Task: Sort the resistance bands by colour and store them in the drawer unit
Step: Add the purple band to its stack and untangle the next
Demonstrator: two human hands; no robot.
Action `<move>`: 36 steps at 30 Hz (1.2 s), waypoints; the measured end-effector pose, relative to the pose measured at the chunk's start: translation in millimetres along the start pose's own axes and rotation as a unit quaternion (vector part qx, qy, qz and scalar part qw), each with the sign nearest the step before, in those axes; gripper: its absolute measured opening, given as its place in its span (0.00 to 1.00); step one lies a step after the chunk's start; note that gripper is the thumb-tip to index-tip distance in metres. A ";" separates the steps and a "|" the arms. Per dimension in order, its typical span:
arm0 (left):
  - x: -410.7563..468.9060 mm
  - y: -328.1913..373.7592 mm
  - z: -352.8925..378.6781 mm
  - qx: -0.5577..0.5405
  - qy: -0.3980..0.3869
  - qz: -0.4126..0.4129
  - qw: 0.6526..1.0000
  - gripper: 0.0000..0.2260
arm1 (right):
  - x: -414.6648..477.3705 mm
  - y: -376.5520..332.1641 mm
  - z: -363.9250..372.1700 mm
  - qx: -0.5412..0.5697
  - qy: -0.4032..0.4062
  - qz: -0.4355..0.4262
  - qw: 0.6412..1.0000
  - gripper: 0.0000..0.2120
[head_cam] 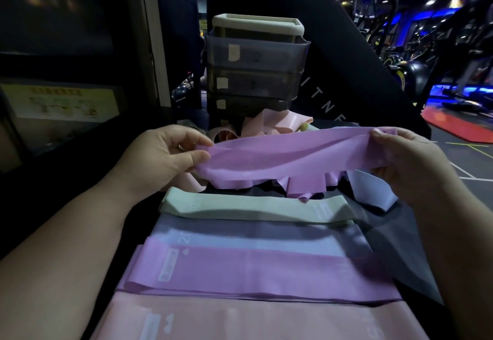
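Observation:
I hold a purple resistance band stretched flat between both hands above the table. My left hand pinches its left end, and my right hand grips its right end. Below it lie sorted flat bands in rows: a pale green band, a grey band, a purple band and a pink band nearest me. A loose heap of pink bands sits behind the held band. The drawer unit, with smoky translucent drawers and a cream top, stands at the back.
A white band lies loose at the right under my right hand. The surface is a dark mat. Gym machines and a red floor mat lie to the right. A yellow poster hangs at the left.

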State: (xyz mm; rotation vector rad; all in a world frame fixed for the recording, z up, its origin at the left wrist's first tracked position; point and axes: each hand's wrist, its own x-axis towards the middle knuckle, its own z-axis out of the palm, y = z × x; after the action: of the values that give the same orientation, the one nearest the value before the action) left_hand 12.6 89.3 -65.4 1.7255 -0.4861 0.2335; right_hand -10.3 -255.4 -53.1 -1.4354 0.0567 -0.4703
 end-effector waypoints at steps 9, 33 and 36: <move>-2.1 5.0 -6.5 -0.080 -0.073 -0.020 0.994 0.21 | 2.1 2.0 -0.9 -0.070 0.010 -0.014 0.997 0.09; 4.1 3.2 -34.0 -0.055 -0.085 -0.030 0.994 0.24 | -2.2 -12.8 -15.8 -0.095 -0.069 0.023 0.993 0.09; 5.7 0.8 -38.7 -0.008 -0.079 -0.045 0.996 0.08 | -3.2 -14.3 -19.1 -0.095 -0.093 0.026 0.991 0.08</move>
State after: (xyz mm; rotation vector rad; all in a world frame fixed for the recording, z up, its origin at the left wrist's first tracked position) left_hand 21.6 125.6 -54.1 1.7542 -0.5237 0.0281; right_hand -23.2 -273.1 -43.0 -1.6543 -0.0113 -0.2925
